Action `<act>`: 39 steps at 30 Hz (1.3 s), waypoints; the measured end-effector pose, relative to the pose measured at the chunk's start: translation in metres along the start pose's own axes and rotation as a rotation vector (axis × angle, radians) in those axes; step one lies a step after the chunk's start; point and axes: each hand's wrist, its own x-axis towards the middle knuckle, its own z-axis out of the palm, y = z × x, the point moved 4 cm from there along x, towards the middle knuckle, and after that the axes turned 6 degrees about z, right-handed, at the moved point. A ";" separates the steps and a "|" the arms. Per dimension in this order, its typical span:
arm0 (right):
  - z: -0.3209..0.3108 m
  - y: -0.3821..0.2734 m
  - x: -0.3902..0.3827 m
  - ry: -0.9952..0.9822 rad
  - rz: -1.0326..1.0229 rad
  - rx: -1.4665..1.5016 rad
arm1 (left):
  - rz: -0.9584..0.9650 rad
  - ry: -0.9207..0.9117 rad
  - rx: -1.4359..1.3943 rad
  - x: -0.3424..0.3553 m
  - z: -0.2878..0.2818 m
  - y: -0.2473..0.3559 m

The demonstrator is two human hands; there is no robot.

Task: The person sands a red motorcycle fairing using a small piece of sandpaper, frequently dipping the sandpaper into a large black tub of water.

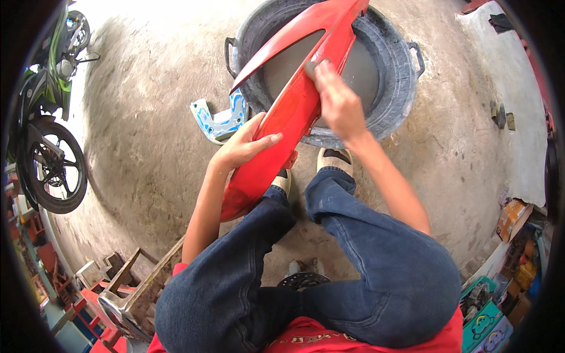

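Note:
A long glossy red motorcycle fairing panel (259,170) slants from my left knee up over a black tub (391,109) of murky grey water. My left hand (244,144) grips its left edge, thumb lying across the top face. My right hand (338,103), slightly blurred, is pressed to the panel's upper part. Under its fingertips shows a small dark grey piece, which looks like sandpaper (310,69). The panel's forked far end reaches over the tub's far rim. Left of the tub, a curved part with patchy blue and white paint (220,120) lies on the floor.
A motorcycle (53,141) stands at the far left. Beside my left leg is a worn metal frame (141,288). Small dark pieces (500,116) lie on the pale ledge at the right. Boxes and a green container (482,323) crowd the lower right. My shoes (335,160) are close to the tub.

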 end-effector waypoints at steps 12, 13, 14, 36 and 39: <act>0.001 -0.019 -0.017 -0.079 -0.115 -0.050 | 0.013 0.014 0.005 0.000 0.004 0.000; 0.004 -0.039 -0.031 -0.165 -0.164 -0.013 | 0.038 0.015 -0.021 -0.003 0.002 0.001; 0.006 -0.055 -0.040 -0.208 -0.262 0.032 | 0.070 0.011 -0.045 -0.004 0.002 0.004; -0.001 -0.025 -0.005 -0.100 -0.097 -0.038 | -0.081 0.233 0.110 -0.044 0.012 -0.003; -0.004 -0.059 -0.023 -0.169 -0.271 -0.007 | 0.052 0.376 0.388 -0.045 -0.003 -0.005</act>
